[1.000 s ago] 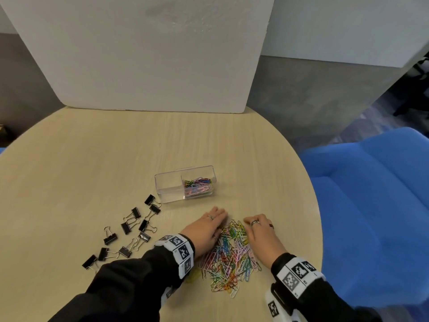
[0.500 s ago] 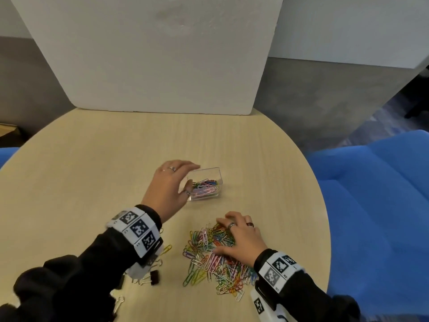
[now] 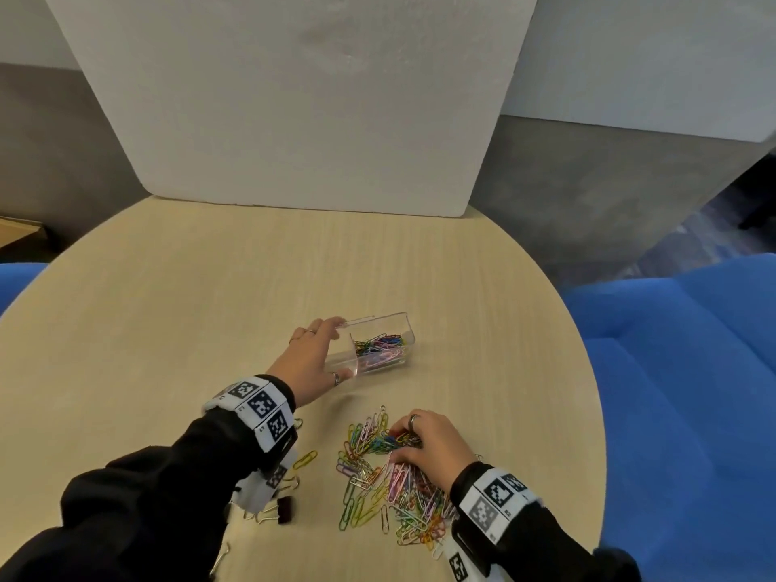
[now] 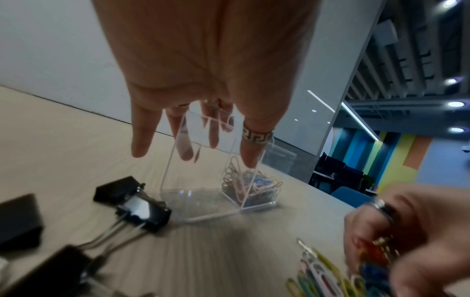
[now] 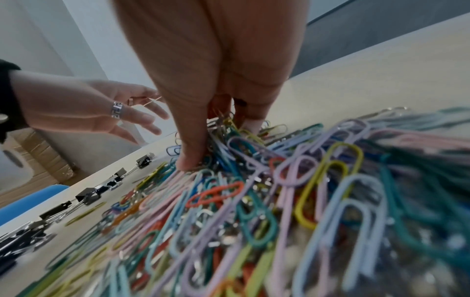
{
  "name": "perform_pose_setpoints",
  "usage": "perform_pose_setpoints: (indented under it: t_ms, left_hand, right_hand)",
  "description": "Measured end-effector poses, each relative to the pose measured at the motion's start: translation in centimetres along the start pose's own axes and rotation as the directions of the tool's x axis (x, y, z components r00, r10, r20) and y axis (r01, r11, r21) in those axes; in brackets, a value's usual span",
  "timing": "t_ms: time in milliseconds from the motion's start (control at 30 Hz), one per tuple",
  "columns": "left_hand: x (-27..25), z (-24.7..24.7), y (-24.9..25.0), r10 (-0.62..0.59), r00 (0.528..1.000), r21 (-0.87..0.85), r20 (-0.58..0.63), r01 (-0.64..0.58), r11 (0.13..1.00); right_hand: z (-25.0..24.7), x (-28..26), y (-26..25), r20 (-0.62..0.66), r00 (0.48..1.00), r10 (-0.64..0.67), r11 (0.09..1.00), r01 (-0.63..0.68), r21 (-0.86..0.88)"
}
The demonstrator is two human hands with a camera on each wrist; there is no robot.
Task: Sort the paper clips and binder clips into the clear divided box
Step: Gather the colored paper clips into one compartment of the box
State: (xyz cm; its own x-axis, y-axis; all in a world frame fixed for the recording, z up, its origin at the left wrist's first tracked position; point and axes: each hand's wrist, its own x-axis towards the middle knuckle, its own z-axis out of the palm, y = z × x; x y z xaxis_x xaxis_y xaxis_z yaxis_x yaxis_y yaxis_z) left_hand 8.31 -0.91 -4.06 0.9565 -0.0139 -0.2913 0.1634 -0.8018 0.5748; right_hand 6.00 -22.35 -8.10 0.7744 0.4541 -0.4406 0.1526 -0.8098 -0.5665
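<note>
The clear divided box [image 3: 388,329] sits mid-table, its left end tipped up. My left hand [image 3: 336,350] grips that empty left end, thumb on the near wall and fingers over the far wall [image 4: 229,152]. Colourful paper clips [image 3: 380,344] fill the right compartment. My right hand [image 3: 401,443] rests on the big pile of paper clips [image 3: 378,493], fingers curled round a bunch of them [image 5: 221,140]. Black binder clips [image 4: 132,198] lie left of the pile, mostly hidden under my left sleeve in the head view; one binder clip [image 3: 285,508] shows there.
The round wooden table [image 3: 210,308] has a white foam board [image 3: 294,98] standing at its far edge. Blue seats [image 3: 680,392] lie right of the table, whose edge runs close to the pile. A single yellow paper clip [image 3: 305,459] lies apart to the left.
My left hand left the pile, reached the box, gripped its left end and tipped it up. My right hand stayed on the pile and curled its fingers into the clips.
</note>
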Motion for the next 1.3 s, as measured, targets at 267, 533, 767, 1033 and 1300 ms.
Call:
perform_pose_setpoints:
  t_ms: [267, 533, 767, 1033, 1300]
  left_hand:
    - [-1.4, 0.7, -1.4, 0.051, 0.999, 0.034, -0.002, -0.051, 0.998]
    - [-1.6, 0.8, -1.3, 0.054, 0.998, 0.045, -0.013, -0.053, 0.998]
    - [-1.8, 0.8, -1.4, 0.064, 0.998, 0.054, -0.007, -0.064, 0.996]
    - [-1.7, 0.7, -1.4, 0.069, 0.998, 0.058, -0.002, -0.069, 0.996]
    - [-1.7, 0.8, -1.5, 0.078, 0.997, 0.058, 0.0, -0.078, 0.995]
  right_hand:
    - [-1.7, 0.0, -1.0, -0.064, 0.998, 0.0, 0.998, 0.005, 0.065]
    - [-7.1, 0.0, -5.3, -0.358, 0.921, -0.156, 0.97, 0.211, 0.122]
    - [-7.3, 4.0, -6.1, -0.566, 0.808, -0.162, 0.974, 0.223, 0.039]
    - [-3.9, 4.9, -5.4, -0.547, 0.776, -0.313, 0.949, 0.23, -0.217]
    - [-4.2, 5.1, -5.2, -0.335, 0.9, -0.279, 0.96, 0.249, -0.129]
